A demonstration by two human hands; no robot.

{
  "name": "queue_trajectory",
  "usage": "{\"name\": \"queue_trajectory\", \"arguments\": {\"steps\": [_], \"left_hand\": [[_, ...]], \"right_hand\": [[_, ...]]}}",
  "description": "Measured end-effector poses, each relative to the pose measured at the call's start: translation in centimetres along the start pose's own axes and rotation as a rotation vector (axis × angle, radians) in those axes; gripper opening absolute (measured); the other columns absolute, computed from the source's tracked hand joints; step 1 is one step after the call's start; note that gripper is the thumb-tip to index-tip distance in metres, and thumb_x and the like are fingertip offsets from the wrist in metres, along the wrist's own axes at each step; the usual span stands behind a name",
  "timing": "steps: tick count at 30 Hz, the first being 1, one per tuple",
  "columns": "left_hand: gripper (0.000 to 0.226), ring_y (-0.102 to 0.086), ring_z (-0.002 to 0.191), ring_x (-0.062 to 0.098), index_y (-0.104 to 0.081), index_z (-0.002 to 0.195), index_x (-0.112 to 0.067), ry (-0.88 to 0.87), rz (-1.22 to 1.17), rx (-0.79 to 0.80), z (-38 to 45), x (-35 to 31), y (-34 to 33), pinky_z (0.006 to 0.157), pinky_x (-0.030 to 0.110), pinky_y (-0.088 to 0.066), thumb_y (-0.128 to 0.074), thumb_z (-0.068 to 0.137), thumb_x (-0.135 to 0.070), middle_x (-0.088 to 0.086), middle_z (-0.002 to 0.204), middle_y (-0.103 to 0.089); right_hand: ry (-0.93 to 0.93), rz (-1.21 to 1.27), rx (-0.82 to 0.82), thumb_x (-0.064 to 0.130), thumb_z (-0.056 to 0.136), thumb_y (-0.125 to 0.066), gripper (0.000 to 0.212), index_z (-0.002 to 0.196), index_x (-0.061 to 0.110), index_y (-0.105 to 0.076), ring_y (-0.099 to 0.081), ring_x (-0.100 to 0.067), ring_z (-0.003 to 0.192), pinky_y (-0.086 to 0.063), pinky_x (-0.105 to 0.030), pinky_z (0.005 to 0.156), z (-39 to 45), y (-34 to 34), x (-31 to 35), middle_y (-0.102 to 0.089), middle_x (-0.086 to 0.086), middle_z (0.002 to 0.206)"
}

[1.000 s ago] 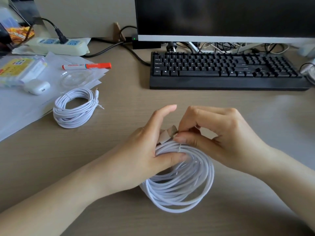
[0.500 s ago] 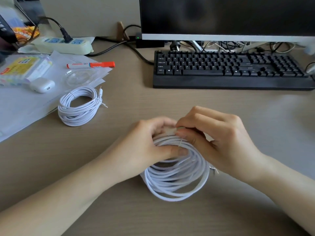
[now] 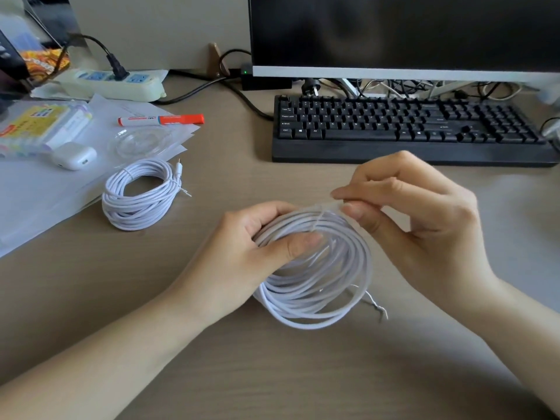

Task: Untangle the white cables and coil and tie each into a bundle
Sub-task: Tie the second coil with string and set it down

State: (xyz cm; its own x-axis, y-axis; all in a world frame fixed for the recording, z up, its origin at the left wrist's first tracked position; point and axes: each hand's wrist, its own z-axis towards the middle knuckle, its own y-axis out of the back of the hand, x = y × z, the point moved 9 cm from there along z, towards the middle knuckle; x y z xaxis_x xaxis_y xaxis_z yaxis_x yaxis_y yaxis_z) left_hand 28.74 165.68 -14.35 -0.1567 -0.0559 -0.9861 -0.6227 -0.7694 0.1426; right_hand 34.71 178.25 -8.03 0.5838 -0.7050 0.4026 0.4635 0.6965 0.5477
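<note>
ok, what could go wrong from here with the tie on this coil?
1. The left hand grips the coil at one spot only; the lower loops fan out and could spring loose.
2. The right hand only pinches the tie at its tip; a slip could undo it.
3. A loose tie end sticks out at the lower right and may snag.
</note>
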Motion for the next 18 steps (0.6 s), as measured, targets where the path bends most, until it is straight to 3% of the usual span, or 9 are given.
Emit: {"name": "queue_trajectory", "arguments": {"steps": [4, 7, 11, 14, 18], "left_hand": [[0.022, -0.057, 0.063, -0.005, -0.071, 0.092, -0.032, -0.017, -0.060, -0.024, 0.0, 0.2, 0.0, 0.060, 0.011, -0.045, -0.072, 0.071, -0.039, -0.018, 0.072, -0.067], [0.019, -0.057, 0.063, -0.004, -0.071, 0.090, -0.038, -0.044, -0.073, -0.056, -0.1, 0.0, 0.0, 0.061, 0.011, -0.045, -0.067, 0.071, -0.040, -0.019, 0.072, -0.066], [0.024, -0.059, 0.066, -0.004, -0.071, 0.094, -0.035, -0.061, -0.062, -0.115, -0.4, -0.1, 0.3, 0.064, 0.011, -0.045, -0.067, 0.071, -0.042, -0.020, 0.073, -0.066], [0.020, -0.061, 0.068, -0.003, -0.072, 0.091, -0.029, -0.070, -0.029, -0.105, -0.5, -0.3, 0.0, 0.065, 0.010, -0.045, -0.068, 0.074, -0.039, -0.017, 0.073, -0.069], [0.013, -0.067, 0.075, 0.001, -0.074, 0.085, -0.023, -0.102, 0.000, -0.030, -0.6, -1.8, -1.5, 0.067, 0.011, -0.047, -0.074, 0.074, -0.031, -0.009, 0.080, -0.073]], "right_hand": [[0.123, -0.070, 0.033, 0.005, 0.086, -0.066, 0.014, 0.098, 0.000, -0.069, -0.057, -0.011, 0.077, -0.046, -0.019, 0.072, 0.2, 0.4, 0.7, -0.063, -0.013, 0.088], [0.071, 0.042, 0.130, 0.008, 0.087, -0.065, 0.013, 0.100, 0.008, -0.067, -0.059, -0.010, 0.079, -0.047, -0.021, 0.071, 0.8, 0.2, -0.2, -0.063, -0.008, 0.088], [-0.035, 0.174, 0.350, 0.020, 0.086, -0.063, 0.012, 0.097, 0.019, -0.066, -0.063, -0.022, 0.080, -0.049, -0.032, 0.071, 1.1, -0.6, -1.2, -0.063, -0.005, 0.092], [-0.090, 0.112, 0.476, 0.030, 0.086, -0.061, 0.018, 0.091, 0.017, -0.073, -0.063, -0.017, 0.081, -0.048, -0.032, 0.071, 1.0, -0.7, -1.2, -0.063, 0.001, 0.093], [-0.089, 0.027, 0.482, 0.041, 0.085, -0.059, 0.028, 0.093, 0.019, -0.074, -0.053, -0.013, 0.070, -0.044, -0.027, 0.061, 1.4, -1.1, -0.1, -0.062, 0.005, 0.086]]}}
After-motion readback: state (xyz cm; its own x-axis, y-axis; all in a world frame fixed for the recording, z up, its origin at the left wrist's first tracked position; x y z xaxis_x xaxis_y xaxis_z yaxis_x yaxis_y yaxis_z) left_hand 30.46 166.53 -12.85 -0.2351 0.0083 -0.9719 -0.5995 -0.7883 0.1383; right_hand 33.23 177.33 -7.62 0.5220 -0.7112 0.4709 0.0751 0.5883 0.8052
